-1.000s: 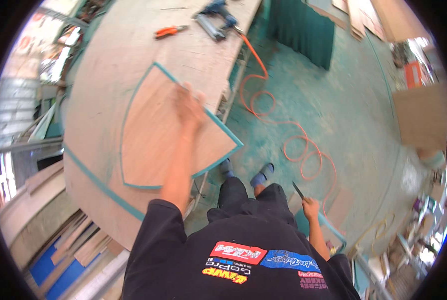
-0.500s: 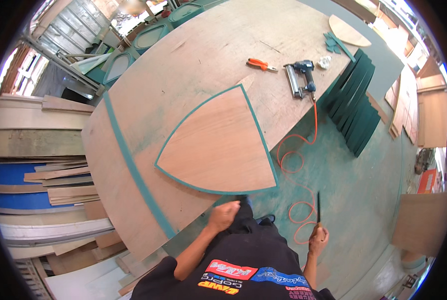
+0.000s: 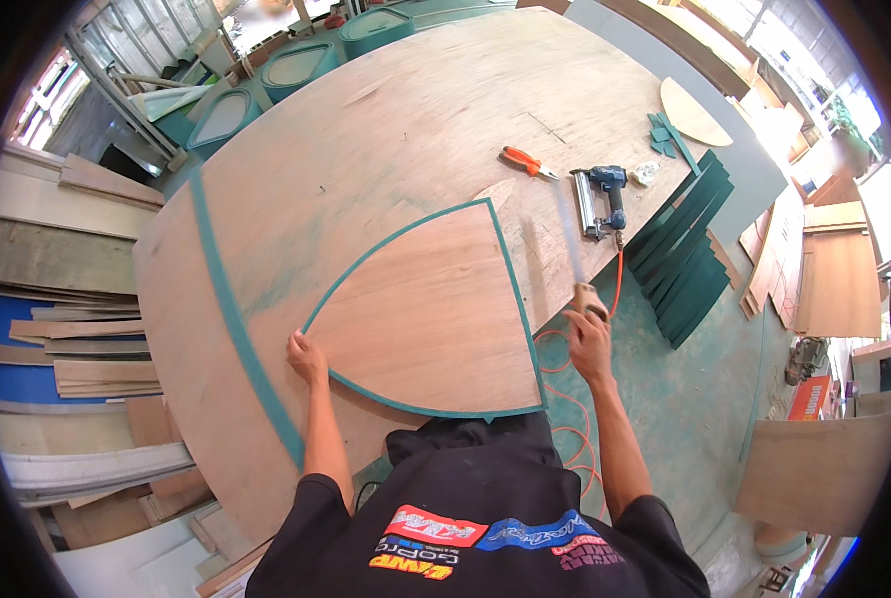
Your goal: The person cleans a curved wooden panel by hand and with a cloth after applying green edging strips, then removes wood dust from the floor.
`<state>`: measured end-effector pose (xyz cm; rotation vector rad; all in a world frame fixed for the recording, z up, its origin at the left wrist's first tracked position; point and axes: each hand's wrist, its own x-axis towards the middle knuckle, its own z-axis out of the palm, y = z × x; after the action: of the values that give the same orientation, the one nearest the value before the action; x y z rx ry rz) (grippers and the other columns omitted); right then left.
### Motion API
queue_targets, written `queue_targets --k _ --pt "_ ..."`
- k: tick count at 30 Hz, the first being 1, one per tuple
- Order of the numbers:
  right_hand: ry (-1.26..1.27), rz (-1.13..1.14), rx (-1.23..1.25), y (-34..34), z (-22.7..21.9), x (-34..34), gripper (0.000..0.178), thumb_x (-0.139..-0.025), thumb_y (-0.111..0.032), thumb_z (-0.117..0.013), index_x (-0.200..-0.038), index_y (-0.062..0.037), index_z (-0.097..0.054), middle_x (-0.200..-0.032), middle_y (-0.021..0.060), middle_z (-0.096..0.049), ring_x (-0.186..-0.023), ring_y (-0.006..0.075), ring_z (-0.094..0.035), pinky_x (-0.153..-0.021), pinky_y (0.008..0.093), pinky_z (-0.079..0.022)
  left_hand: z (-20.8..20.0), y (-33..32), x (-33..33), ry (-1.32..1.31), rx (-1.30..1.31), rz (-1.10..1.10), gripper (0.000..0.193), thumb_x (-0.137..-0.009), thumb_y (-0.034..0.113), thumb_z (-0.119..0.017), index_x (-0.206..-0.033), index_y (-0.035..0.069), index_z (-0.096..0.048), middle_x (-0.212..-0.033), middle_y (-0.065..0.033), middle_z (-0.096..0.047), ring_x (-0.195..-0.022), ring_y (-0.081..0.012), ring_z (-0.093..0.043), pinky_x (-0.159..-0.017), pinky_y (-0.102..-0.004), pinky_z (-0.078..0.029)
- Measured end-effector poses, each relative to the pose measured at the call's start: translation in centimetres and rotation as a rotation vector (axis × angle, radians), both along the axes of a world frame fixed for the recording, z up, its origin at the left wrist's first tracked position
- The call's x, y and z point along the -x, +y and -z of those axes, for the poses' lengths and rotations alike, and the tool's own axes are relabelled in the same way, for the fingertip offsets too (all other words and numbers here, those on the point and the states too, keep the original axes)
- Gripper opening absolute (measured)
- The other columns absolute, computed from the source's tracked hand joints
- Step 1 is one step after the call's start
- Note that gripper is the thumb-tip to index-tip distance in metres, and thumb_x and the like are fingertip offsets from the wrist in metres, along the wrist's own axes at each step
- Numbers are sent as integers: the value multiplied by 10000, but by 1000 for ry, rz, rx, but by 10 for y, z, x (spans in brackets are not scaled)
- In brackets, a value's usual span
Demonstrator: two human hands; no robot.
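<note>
A pointed, curved-sided wooden panel (image 3: 421, 319) with green edging lies on the large pale plywood sheet (image 3: 386, 120). At the panel's left tip, my left hand (image 3: 308, 357) is closed on its edge. My right hand (image 3: 591, 344), to the right of the panel, is wrapped round the wooden handle of a handsaw (image 3: 590, 301). The saw's thin blade points away from me over the sheet, smeared by motion. Beyond the blade are orange-handled pliers (image 3: 528, 161). Just right of the blade lies a dark blue nail gun (image 3: 610, 204).
An orange air hose (image 3: 585, 419) coils down to the green-stained floor. Dark green strips (image 3: 680, 254) lean at the sheet's right edge. Stacked boards (image 3: 97, 349) fill the left side. Green-rimmed pieces (image 3: 299, 68) stand beyond the sheet, and a half-round wooden piece (image 3: 695, 112) lies far right.
My left hand has moved from in front of the panel to its left tip and grips it. My right hand has brought the saw up from low right, beside the panel's right side.
</note>
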<state>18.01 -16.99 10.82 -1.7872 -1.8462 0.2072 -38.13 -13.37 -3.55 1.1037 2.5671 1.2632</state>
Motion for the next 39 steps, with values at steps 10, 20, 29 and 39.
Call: queue_targets --k 10,20,29,39 --pt "-319 -111 177 100 72 -15 240 -880 -164 -559 -1043 -159 -735 -1018 86 -685 -1083 301 -612 -1007 507 -387 2 -50 28 -77 3 182 344 -979 301 -592 -961 -33 -667 -819 -160 -675 -746 -292 -594 -708 -428 -480" --pt "89 141 96 72 56 3 399 -1000 -431 -544 -1232 -130 -665 -1299 197 -594 -1236 354 -543 -1058 502 -381 -33 -97 -2 -370 69 94 444 -1055 306 -458 -1182 -79 -640 -1121 -218 -677 -992 -338 -625 -893 -397 -479" --pt "513 254 825 -48 80 22 987 -883 -833 -376 -1199 66 -633 -1192 311 -656 -1139 464 -622 -951 522 -481 -2 -80 -27 -32 83 -170 552 -1038 436 -421 -1255 -12 -658 -1249 -248 -658 -1138 -414 -621 -962 -460 -476" --pt "527 265 880 -54 -4 9 903 -938 -783 -342 -1054 26 -725 -1028 260 -710 -998 416 -682 -864 478 -508 -55 -59 -44 -644 29 -320 620 -1017 454 -489 -1402 -30 -528 -1461 -196 -515 -1288 -385 -521 -1069 -472 -431"
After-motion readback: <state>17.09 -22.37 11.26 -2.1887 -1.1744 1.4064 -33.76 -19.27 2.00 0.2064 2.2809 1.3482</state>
